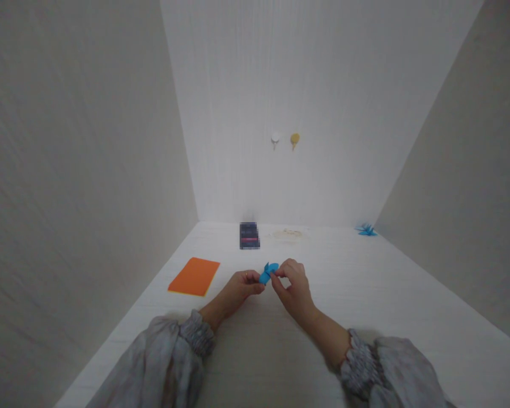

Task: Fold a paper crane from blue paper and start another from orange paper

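A small piece of folded blue origami paper (268, 273) is held between my two hands, just above the white table. My left hand (241, 288) pinches its left end between thumb and fingers. On the other side, the thumb and fingertips of my right hand (294, 282) grip its right part. A small pointed flap stands up from its top. The fingers cover both ends, so the whole shape does not show.
A stack of orange paper (194, 276) lies on the table (255, 362) to the left. Near the back wall stands a dark, blurred-out item (249, 236). A folded blue paper crane (367, 230) sits in the far right corner. A white hook (275, 137) and a gold hook (294, 139) are on the wall.
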Demonstrator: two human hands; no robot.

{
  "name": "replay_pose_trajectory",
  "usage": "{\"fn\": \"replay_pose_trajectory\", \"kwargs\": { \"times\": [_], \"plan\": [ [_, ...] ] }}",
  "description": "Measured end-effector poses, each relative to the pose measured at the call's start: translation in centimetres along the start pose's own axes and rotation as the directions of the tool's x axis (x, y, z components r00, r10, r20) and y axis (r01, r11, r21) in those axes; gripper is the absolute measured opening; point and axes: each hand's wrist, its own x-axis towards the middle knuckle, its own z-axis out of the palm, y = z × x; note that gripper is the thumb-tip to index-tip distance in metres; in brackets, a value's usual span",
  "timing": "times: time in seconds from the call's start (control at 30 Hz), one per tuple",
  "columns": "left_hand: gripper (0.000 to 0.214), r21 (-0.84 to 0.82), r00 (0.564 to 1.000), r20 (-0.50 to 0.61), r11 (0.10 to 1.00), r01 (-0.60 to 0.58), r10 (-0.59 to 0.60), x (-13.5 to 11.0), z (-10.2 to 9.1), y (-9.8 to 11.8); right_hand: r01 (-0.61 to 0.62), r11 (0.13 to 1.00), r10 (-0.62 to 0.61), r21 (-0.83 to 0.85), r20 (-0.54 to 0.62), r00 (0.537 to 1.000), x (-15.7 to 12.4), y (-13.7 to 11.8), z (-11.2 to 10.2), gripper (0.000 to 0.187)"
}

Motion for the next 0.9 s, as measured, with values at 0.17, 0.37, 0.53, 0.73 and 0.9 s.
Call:
{"fn": "replay_pose_trajectory", "kwargs": {
  "times": [0.17, 0.37, 0.53, 0.73, 0.9],
  "plan": [
    [0.024, 0.047, 1.000, -0.020, 0.999, 0.025, -0.024, -0.2, 0.2, 0.2, -0.029, 0.999, 0.029, -0.028, 0.005, 1.000, 0.1, 0.1, -0.3, 0.014],
    [0.023, 0.009, 0.999, -0.033, 1.000, -0.017, 0.018, 0.0, 0.5, 0.0, -0.035, 0.999, 0.035, -0.025, 0.019, 0.999, 0.0, -0.1, -0.6, 0.014],
    [0.023, -0.008, 0.999, -0.008, 0.999, -0.045, 0.045, 0.1, 1.2, 0.0, -0.052, 0.999, 0.052, -0.007, 0.012, 0.999, 0.0, 0.2, -0.9, 0.015],
    [0.031, -0.012, 1.000, 0.010, 1.000, -0.002, 0.002, 0.1, 1.8, 0.3, -0.006, 0.998, 0.006, -0.064, 0.006, 1.000, 0.1, 0.5, -2.0, 0.014],
    [0.027, 0.084, 0.993, -0.115, 0.996, 0.044, -0.034, 0.3, 1.8, 0.3, -0.024, 0.986, 0.021, -0.166, -0.016, 1.000, 0.1, 3.1, -4.5, 0.015]
  ]
}}
